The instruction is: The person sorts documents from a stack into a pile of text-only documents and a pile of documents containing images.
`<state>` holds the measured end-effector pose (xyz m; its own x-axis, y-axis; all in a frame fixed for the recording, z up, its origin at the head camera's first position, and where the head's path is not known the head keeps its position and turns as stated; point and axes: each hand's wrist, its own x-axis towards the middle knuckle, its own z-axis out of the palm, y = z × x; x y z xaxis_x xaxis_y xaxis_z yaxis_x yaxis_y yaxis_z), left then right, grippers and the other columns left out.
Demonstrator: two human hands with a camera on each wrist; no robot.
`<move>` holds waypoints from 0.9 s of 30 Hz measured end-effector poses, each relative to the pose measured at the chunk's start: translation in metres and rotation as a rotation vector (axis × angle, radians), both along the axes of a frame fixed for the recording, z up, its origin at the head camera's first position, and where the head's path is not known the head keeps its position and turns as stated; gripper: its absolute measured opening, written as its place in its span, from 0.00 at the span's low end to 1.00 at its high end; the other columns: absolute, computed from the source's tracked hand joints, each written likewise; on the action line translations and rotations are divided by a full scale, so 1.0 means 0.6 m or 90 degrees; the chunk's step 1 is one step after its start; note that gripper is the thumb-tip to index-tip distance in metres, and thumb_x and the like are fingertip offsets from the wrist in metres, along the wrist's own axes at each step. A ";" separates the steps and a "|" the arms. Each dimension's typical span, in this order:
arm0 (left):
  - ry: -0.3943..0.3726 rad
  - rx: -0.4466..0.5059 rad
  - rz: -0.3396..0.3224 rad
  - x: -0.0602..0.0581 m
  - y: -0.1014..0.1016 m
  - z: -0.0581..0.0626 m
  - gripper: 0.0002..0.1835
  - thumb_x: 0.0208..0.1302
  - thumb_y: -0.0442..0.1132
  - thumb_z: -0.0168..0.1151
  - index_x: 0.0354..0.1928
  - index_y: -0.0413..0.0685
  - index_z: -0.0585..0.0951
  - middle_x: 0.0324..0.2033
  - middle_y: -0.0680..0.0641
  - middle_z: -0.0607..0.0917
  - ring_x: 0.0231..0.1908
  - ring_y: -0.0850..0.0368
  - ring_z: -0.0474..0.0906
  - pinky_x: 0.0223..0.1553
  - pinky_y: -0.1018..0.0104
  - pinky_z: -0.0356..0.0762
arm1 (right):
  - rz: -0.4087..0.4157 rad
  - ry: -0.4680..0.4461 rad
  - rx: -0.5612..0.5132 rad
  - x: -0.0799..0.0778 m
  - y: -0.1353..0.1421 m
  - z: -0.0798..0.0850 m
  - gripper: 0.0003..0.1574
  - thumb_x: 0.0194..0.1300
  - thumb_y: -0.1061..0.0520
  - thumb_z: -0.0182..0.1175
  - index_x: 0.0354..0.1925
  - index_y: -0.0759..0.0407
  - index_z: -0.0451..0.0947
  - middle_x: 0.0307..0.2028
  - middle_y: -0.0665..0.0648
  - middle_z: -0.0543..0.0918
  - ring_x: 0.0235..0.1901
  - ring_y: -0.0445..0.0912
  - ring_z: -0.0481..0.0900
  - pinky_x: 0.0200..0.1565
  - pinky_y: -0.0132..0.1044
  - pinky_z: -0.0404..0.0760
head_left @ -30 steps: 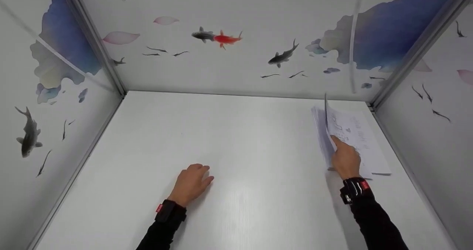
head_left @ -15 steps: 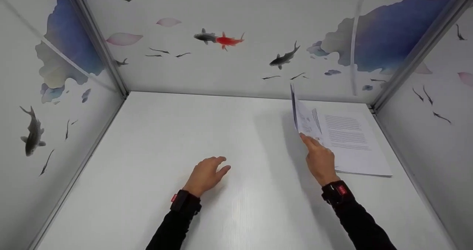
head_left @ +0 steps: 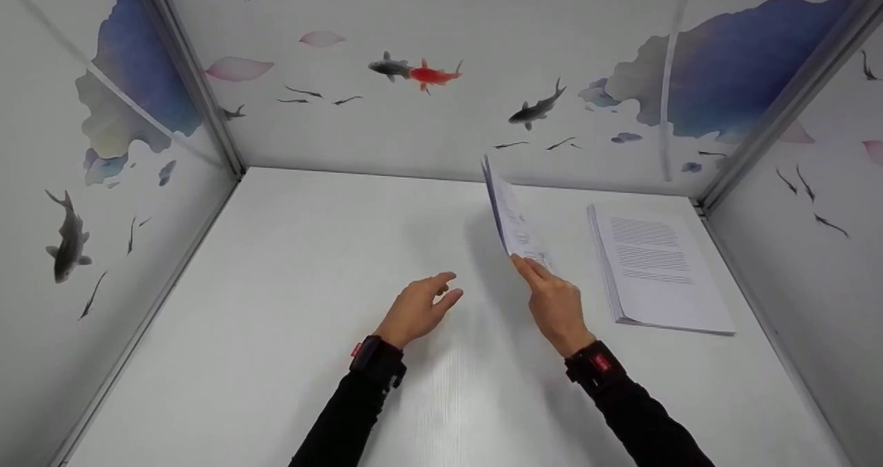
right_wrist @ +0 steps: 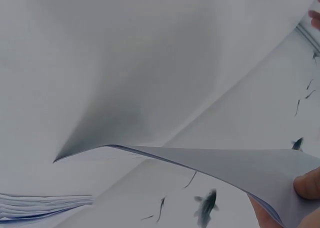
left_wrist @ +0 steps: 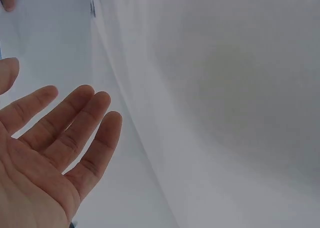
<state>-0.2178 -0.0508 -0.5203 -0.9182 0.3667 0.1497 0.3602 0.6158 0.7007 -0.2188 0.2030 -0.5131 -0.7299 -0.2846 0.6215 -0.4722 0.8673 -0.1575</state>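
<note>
My right hand (head_left: 557, 310) pinches a few printed sheets of paper (head_left: 516, 225) at their near edge, and they stand tilted up above the table. In the right wrist view the thumb (right_wrist: 307, 184) presses on one face of the bowed sheets (right_wrist: 235, 164). My left hand (head_left: 416, 310) is a short way left of the sheets and holds nothing. Its fingers spread loosely in the left wrist view, palm (left_wrist: 35, 178) showing. To the right lies a stack of paper (head_left: 655, 274), with lines of text on its top sheet.
The white table (head_left: 331, 239) is closed in by a back wall (head_left: 414, 129) and side walls, painted with fish and petals. Grey metal posts (head_left: 196, 74) mark the corners. The paper stack lies near the right wall (head_left: 814, 260).
My right hand has lifted the sheets off the stack and carried them left toward the table's middle. The stack's text page now shows. My left hand has moved right and slightly forward.
</note>
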 end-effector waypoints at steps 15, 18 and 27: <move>-0.294 0.491 0.060 -0.017 0.079 0.034 0.43 0.70 0.62 0.52 0.78 0.62 0.45 0.65 0.39 0.73 0.56 0.47 0.79 0.43 0.53 0.84 | 0.045 0.072 0.047 0.023 -0.094 -0.012 0.36 0.52 0.76 0.65 0.57 0.51 0.81 0.49 0.58 0.86 0.39 0.54 0.87 0.28 0.43 0.85; -0.316 0.574 0.117 -0.019 0.088 0.038 0.33 0.75 0.50 0.51 0.76 0.57 0.52 0.63 0.37 0.75 0.49 0.48 0.82 0.38 0.54 0.84 | 0.057 0.072 0.053 0.028 -0.106 -0.016 0.31 0.55 0.74 0.64 0.56 0.54 0.82 0.50 0.57 0.86 0.45 0.54 0.86 0.36 0.44 0.86; -0.319 0.637 0.186 -0.021 0.084 0.021 0.23 0.80 0.40 0.35 0.73 0.52 0.61 0.56 0.35 0.79 0.43 0.49 0.83 0.33 0.58 0.84 | 0.085 0.036 0.040 0.042 -0.131 -0.025 0.30 0.56 0.73 0.63 0.58 0.59 0.80 0.52 0.59 0.84 0.49 0.53 0.84 0.45 0.44 0.84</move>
